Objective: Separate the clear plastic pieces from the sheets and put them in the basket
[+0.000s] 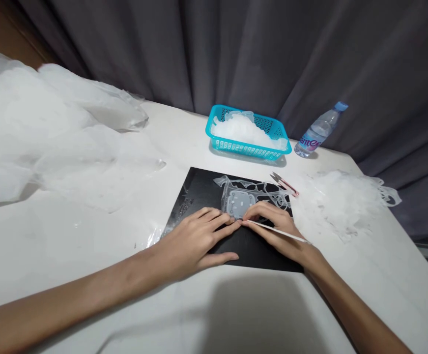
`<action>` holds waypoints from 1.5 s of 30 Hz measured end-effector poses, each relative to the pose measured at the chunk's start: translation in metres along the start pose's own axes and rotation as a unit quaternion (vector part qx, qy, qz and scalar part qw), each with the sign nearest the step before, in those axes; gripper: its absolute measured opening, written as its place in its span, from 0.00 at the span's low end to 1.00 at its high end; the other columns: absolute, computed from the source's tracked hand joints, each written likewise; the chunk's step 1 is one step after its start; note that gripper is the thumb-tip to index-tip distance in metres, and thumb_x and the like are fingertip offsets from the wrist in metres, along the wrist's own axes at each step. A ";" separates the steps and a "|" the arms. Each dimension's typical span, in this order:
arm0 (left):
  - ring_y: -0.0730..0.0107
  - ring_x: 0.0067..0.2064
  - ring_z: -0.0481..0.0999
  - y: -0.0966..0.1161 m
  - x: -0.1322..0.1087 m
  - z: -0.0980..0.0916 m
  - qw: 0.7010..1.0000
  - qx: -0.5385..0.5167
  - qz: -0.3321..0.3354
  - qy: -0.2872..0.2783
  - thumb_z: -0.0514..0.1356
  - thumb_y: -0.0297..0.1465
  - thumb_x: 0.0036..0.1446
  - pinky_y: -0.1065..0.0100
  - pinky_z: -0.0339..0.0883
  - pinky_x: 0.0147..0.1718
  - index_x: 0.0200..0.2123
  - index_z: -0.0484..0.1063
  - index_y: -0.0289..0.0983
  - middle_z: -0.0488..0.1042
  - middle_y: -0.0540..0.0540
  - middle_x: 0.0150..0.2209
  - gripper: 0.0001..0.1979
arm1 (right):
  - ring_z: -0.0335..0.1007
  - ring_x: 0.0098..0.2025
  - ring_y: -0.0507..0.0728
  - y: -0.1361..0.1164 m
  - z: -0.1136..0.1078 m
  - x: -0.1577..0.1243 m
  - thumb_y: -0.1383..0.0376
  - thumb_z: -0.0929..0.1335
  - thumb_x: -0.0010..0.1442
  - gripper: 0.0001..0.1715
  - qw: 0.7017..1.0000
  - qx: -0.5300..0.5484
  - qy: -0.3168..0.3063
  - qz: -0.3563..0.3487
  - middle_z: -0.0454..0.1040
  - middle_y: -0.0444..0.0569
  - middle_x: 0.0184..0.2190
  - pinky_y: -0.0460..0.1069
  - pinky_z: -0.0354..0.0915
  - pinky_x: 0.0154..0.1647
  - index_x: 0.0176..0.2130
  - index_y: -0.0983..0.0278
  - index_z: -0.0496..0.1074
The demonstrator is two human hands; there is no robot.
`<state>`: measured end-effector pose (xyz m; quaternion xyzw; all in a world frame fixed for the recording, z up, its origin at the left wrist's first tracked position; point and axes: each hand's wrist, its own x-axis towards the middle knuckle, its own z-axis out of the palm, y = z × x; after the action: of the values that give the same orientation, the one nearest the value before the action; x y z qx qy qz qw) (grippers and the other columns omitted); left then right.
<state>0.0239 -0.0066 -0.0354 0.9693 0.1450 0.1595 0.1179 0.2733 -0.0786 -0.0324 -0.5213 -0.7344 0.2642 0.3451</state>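
A translucent sheet with cut-outs (240,200) lies on a black mat (202,187), with a greyish rounded-square patch near its middle. My left hand (204,236) rests flat on the mat, its fingertips at the sheet's lower left edge and the thumb stretched apart. In my right hand (272,226) a thin white stick-like tool (283,232) is pinched, its tip at the lower edge of the patch, close to my left fingertips. What the tip touches is too small to make out.
Pink-handled thread snips (286,186) lie at the mat's upper right corner. Clear plastic scraps (342,201) are heaped at the right. Behind stand a turquoise basket (250,151) of white pieces and a water bottle (319,130). Large translucent bags (51,123) cover the left.
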 end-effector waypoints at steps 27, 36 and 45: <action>0.54 0.51 0.76 -0.017 0.015 -0.006 0.997 -0.073 0.009 -0.003 0.64 0.48 0.67 0.53 0.59 0.61 0.61 0.77 0.45 0.81 0.44 0.47 0.24 | 0.76 0.45 0.61 0.005 0.010 0.008 0.65 0.62 0.76 0.15 0.959 -0.256 0.043 -0.117 0.80 0.56 0.44 0.57 0.73 0.49 0.51 0.63 0.78; 0.63 0.41 0.78 -0.021 0.023 -0.010 0.993 -0.113 0.012 -0.019 0.66 0.42 0.67 0.47 0.49 0.70 0.56 0.81 0.44 0.79 0.49 0.38 0.18 | 0.74 0.41 0.61 0.035 -0.046 0.040 0.58 0.68 0.69 0.12 0.933 -0.098 0.334 0.089 0.78 0.50 0.36 0.56 0.69 0.47 0.38 0.63 0.78; 0.56 0.53 0.77 -0.030 0.026 -0.018 0.866 -0.456 -0.205 -0.033 0.42 0.50 0.77 0.56 0.65 0.59 0.44 0.83 0.40 0.82 0.45 0.45 0.32 | 0.71 0.38 0.54 -0.037 0.005 0.011 0.61 0.71 0.69 0.11 0.996 0.083 0.028 -0.002 0.76 0.49 0.43 0.51 0.69 0.43 0.49 0.58 0.81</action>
<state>0.0339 0.0330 -0.0201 0.7607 0.2478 0.1482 0.5814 0.2455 -0.0798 -0.0050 -0.4969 -0.7009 0.3087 0.4080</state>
